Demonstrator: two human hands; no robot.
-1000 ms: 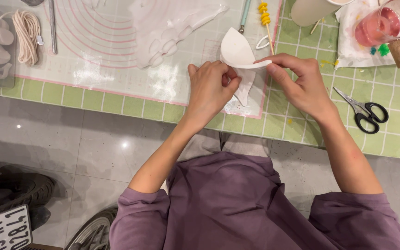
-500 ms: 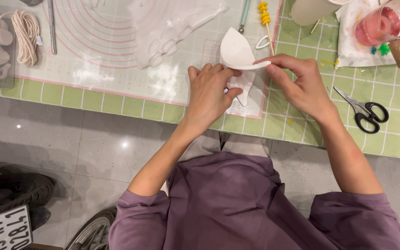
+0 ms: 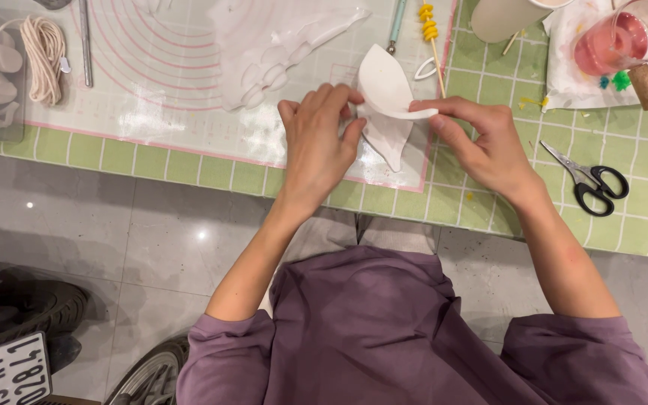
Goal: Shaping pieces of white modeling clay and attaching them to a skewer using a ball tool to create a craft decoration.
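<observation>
Head view: left hand (image 3: 316, 146) pressing down on white clay leaf (image 3: 385, 139), fingers curled over its edge. Right hand (image 3: 481, 142) pinching the leaf's lifted upper flap between thumb and forefinger. Leaf at mat (image 3: 151, 90) corner on the desk (image 3: 609, 225). Scissors (image 3: 592, 180) just right; pink cup (image 3: 618, 39) beyond.
</observation>
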